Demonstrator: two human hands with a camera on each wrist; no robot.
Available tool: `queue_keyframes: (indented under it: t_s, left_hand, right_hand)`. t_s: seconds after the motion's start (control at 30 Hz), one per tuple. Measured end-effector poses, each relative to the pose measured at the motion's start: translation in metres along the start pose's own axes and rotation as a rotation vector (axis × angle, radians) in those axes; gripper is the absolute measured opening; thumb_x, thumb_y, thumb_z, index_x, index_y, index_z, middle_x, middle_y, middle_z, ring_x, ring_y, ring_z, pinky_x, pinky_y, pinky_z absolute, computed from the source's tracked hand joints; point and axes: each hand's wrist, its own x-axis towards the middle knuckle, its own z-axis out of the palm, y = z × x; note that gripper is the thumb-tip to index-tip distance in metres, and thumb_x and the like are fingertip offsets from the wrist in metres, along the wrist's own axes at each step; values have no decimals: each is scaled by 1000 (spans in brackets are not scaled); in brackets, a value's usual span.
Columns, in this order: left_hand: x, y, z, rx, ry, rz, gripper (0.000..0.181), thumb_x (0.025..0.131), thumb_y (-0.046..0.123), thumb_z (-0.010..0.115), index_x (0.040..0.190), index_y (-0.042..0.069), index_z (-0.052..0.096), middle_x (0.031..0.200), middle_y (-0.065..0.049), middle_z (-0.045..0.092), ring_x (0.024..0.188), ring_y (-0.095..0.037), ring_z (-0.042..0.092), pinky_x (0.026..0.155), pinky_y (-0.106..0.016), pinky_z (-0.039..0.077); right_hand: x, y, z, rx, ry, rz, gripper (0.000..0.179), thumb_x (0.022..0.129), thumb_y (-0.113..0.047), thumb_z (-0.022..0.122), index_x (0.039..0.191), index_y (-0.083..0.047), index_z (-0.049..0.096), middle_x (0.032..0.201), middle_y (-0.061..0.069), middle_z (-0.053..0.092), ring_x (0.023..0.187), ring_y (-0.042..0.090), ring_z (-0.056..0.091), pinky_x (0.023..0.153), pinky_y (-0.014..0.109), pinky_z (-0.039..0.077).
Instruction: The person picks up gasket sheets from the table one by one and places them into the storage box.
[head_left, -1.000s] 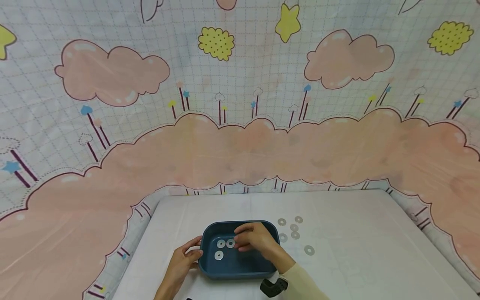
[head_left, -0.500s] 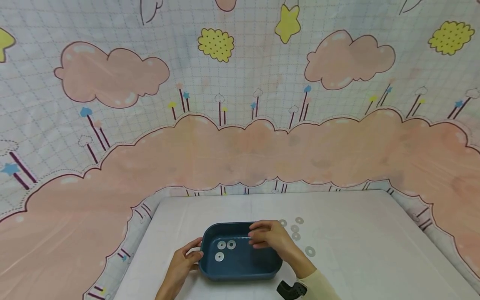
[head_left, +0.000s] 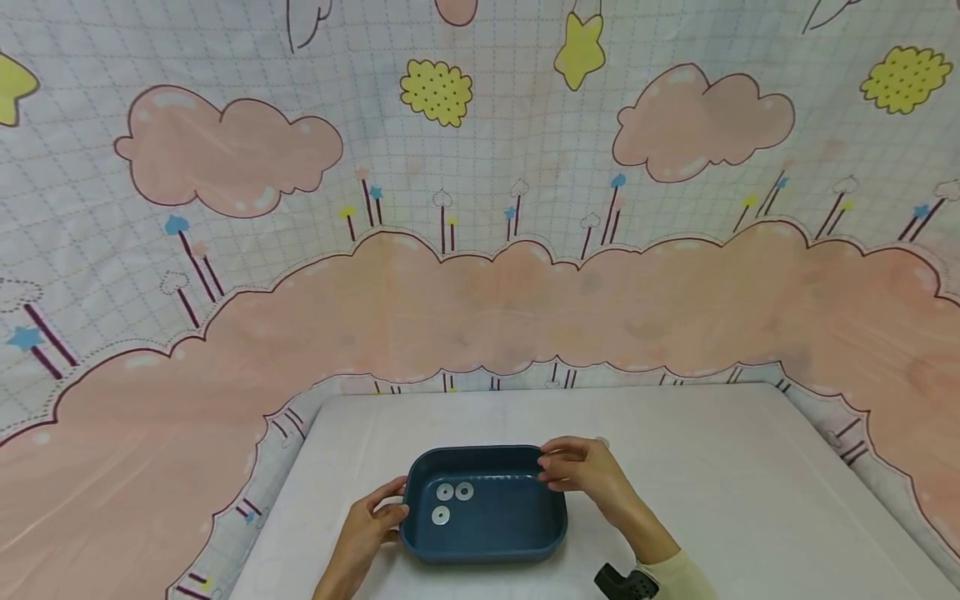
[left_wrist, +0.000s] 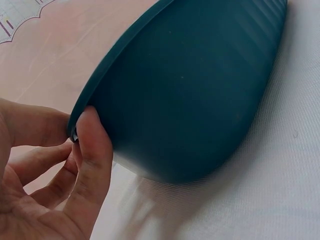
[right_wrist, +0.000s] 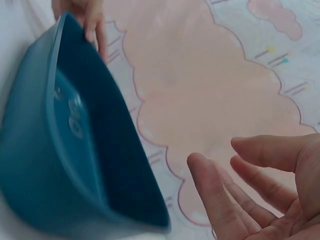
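A dark blue plastic bin (head_left: 498, 533) stands on the table, with three flat metal washers (head_left: 441, 515) lying on the left part of its floor. My left hand (head_left: 358, 533) grips the bin's left rim; the left wrist view shows thumb and finger pinching the edge of the bin (left_wrist: 185, 100). Beside the bin's right rim is my right hand (head_left: 592, 482), its fingers (right_wrist: 205, 177) spread loosely apart with nothing between them. Just behind that hand the edge of a loose washer (head_left: 603, 442) peeks out. The hand and forearm hide the other loose washers.
A white cloth covers the table (head_left: 735, 483). Behind it hangs a printed curtain (head_left: 480, 308) with clouds and stars. A black device (head_left: 626, 582) is strapped at my right wrist.
My right hand has moved right from over the bin's inside to its right rim, covering the loose washers there. The left hand keeps its grip, and the three washers inside stay put.
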Motion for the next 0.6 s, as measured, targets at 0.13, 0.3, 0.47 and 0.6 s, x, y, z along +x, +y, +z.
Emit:
queue_keyframes:
  t_s: [0.13,0.3,0.47,0.6]
  left_hand:
    - [0,-1,0,-3,-3,2,51,89,-1,63,138,0,53,124,-17,54,90,-21,64,62,-32,54]
    - [0,-2,-1,-2,0,0,50,89,-1,63,138,1,53,124,-17,54,90,-22,64,62,-32,54]
    - [0,-2,-1,-1,-2,-2,51,89,0,64,139,1,53,124,-16,54,89,-21,63,62,-32,54]
    - [1,-1,-1,0,-10,-2,51,89,1,64,139,1,53,124,-16,54,89,-20,63,63,-31,54]
  right_hand:
    - [-5,4,-11,-17,51,-3,39,90,-13,69,120,10,60,107,19,70,90,22,72,79,38,59]
    - [-9,6,-22,-48,108,18,40,89,-15,70,122,5,62,108,13,70,93,23,71,81,37,59]
    - [-12,10,-35,-94,172,34,37,89,-15,69,122,3,63,109,14,70,93,21,69,80,33,59]
    - [-15,16,-45,-130,212,36,36,90,-16,69,122,0,64,111,15,69,95,22,68,79,29,58]
